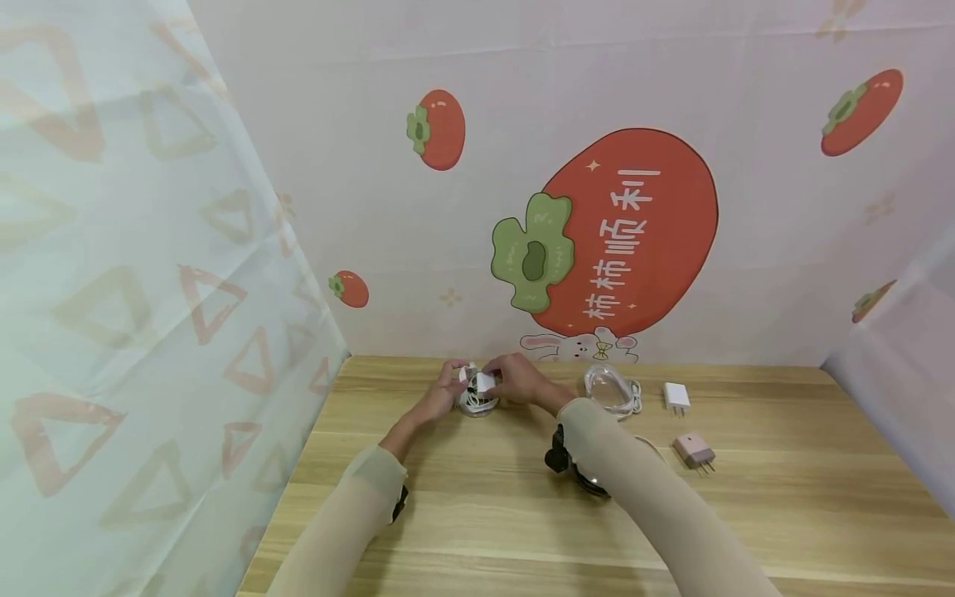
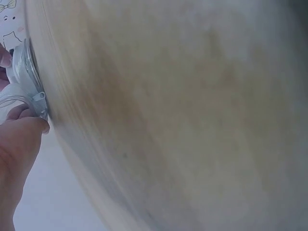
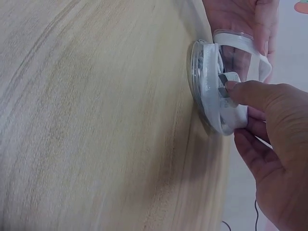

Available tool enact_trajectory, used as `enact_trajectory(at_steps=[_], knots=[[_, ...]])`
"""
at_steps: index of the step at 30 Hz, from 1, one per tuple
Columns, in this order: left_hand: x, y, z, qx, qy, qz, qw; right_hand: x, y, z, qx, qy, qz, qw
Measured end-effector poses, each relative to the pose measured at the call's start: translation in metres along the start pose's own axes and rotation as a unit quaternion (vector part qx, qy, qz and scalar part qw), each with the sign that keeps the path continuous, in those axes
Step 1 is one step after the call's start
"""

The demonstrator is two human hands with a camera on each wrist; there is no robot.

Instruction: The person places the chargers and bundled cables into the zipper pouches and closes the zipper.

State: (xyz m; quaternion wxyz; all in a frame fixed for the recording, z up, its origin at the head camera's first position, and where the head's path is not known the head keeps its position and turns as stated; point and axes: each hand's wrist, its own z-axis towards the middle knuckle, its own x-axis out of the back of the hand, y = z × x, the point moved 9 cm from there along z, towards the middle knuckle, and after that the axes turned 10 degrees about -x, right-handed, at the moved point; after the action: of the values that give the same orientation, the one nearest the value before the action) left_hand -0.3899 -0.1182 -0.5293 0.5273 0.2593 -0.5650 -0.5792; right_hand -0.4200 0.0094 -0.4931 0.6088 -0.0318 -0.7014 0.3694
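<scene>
Both my hands are on the clear bag of white cable at the far left of the table. My left hand grips its left side, my right hand pinches its top. Right of it lie another cable bag, a white plug and a pink plug.

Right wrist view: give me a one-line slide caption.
Both hands hold a clear plastic bag of white cable on the wooden table, right hand pinching its top.

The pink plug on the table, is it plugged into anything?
No. The pink plug lies loose on the wooden table, its prongs bare and pointing out.
</scene>
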Motion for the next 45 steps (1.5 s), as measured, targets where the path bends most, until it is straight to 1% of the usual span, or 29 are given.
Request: enact_trajectory(at_steps=[4,11,18,27,32,36,42,45], knots=[[-0.003,0.000,0.001,0.005,-0.003,-0.006,1.0000,-0.002,0.002,0.001,-0.009,0.003,-0.009,1.000],[-0.004,-0.001,0.004,0.007,-0.006,-0.007,0.9999,-0.003,0.004,0.003,-0.031,0.014,-0.003,0.999],[-0.003,0.000,0.003,0.017,-0.009,-0.003,0.9998,-0.007,0.005,0.003,-0.023,0.027,-0.001,0.999],[-0.007,0.004,0.002,0.013,-0.020,0.002,0.9997,-0.007,0.001,-0.005,-0.024,0.041,-0.007,0.999],[-0.009,0.006,0.003,0.015,-0.024,0.020,0.9994,-0.003,0.001,-0.008,-0.021,0.043,0.004,0.999],[-0.009,0.008,0.003,0.019,-0.024,0.042,0.9986,0.000,0.002,-0.010,-0.022,0.037,0.010,0.999],[-0.011,0.009,0.005,0.021,-0.030,0.034,0.9988,0.006,0.005,-0.015,-0.026,0.035,0.024,0.999],[-0.012,0.010,0.005,0.017,-0.032,0.043,0.9984,0.009,0.007,-0.018,-0.027,0.039,0.031,0.998]])
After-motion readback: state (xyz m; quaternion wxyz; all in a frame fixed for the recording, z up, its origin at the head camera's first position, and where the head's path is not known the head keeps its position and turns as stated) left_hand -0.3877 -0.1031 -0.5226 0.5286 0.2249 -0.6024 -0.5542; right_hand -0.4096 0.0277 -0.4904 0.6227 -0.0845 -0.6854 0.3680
